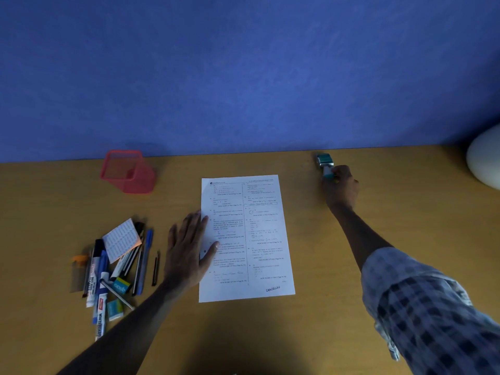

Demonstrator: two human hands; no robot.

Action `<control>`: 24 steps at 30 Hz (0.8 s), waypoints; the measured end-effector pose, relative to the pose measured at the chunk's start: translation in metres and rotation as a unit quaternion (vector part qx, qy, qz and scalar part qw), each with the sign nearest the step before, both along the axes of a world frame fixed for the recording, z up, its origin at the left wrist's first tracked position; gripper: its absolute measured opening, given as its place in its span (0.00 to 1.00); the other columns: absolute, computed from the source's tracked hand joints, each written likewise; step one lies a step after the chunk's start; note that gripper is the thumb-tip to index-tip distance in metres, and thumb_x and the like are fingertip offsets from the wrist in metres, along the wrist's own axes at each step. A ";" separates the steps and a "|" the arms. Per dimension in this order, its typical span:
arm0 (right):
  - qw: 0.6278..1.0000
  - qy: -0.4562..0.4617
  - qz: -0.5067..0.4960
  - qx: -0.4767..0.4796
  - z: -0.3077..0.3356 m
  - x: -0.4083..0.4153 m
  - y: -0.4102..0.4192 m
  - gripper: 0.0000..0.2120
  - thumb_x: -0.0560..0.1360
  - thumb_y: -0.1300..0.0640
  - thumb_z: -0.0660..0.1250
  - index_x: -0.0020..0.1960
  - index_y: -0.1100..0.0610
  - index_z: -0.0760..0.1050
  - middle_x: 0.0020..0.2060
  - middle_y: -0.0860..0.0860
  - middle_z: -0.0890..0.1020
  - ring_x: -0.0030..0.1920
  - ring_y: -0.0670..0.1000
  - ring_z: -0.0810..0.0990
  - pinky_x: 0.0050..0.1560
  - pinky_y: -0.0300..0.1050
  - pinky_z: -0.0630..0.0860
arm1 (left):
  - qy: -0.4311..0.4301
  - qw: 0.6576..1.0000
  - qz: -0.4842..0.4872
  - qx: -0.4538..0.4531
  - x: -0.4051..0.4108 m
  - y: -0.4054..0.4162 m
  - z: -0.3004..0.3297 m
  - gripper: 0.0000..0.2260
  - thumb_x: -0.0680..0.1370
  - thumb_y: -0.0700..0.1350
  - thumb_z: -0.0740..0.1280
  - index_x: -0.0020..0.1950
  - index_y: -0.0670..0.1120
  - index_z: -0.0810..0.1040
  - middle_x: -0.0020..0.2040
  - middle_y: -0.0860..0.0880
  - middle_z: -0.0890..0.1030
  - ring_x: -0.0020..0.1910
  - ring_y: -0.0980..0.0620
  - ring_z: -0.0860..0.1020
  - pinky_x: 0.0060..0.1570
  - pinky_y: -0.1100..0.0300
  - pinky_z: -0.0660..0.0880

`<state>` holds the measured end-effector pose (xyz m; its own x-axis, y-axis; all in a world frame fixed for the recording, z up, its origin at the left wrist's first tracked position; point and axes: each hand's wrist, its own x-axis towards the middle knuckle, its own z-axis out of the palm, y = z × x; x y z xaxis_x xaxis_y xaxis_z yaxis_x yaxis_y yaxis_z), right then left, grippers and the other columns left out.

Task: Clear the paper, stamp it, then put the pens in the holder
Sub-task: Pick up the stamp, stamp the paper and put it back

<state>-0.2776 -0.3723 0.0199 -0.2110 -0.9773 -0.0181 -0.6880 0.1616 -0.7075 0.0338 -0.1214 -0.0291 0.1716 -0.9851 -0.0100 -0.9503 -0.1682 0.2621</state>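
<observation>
Teal and white, the stamp (325, 165) stands near the back edge of the table (338, 266), gripped at its lower part by the right hand (341, 189), whose fingers curl round it. The left hand (189, 246) lies flat with straight fingers, its fingertips pressing the left edge of the paper (247, 239). That printed sheet lies in the middle of the table and bears a "CANCELLED" mark (272, 289) near its lower right corner. Left of the hand, the pens (116, 269) lie in a loose heap with markers, erasers and a small card. Farther back stands the red mesh holder (127, 171), against a blue wall (243, 71).
</observation>
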 end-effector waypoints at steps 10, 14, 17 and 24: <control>0.999 -0.026 -0.029 0.020 -0.001 0.005 0.019 0.26 0.73 0.60 0.67 0.70 0.59 0.66 0.64 0.57 0.75 0.61 0.59 0.75 0.53 0.52 0.77 | -0.002 1.000 0.000 0.007 0.001 0.000 0.001 0.31 0.80 0.65 0.49 0.80 0.51 0.54 0.81 0.50 0.55 0.80 0.51 0.51 0.77 0.45 0.47; 0.999 -0.021 0.010 0.029 -0.008 0.004 0.047 0.28 0.72 0.60 0.68 0.70 0.58 0.65 0.67 0.56 0.71 0.63 0.57 0.73 0.53 0.45 0.70 | 0.010 1.000 0.004 0.011 0.000 0.000 0.002 0.32 0.80 0.65 0.49 0.80 0.49 0.53 0.80 0.49 0.55 0.80 0.50 0.52 0.77 0.44 0.48; 0.999 -0.014 0.025 0.027 -0.011 0.000 0.068 0.27 0.74 0.60 0.68 0.70 0.59 0.65 0.68 0.55 0.69 0.63 0.58 0.73 0.53 0.47 0.72 | 0.024 1.000 0.003 0.018 0.000 0.000 0.004 0.33 0.80 0.66 0.47 0.80 0.48 0.52 0.80 0.48 0.56 0.80 0.49 0.52 0.77 0.42 0.49; 0.990 0.049 0.115 0.059 -0.009 -0.008 0.098 0.18 0.75 0.63 0.63 0.66 0.61 0.70 0.70 0.56 0.65 0.61 0.62 0.73 0.54 0.53 0.76 | 0.075 0.997 -0.001 0.028 -0.005 0.002 0.012 0.38 0.77 0.69 0.43 0.81 0.48 0.49 0.81 0.48 0.52 0.80 0.50 0.47 0.78 0.44 0.44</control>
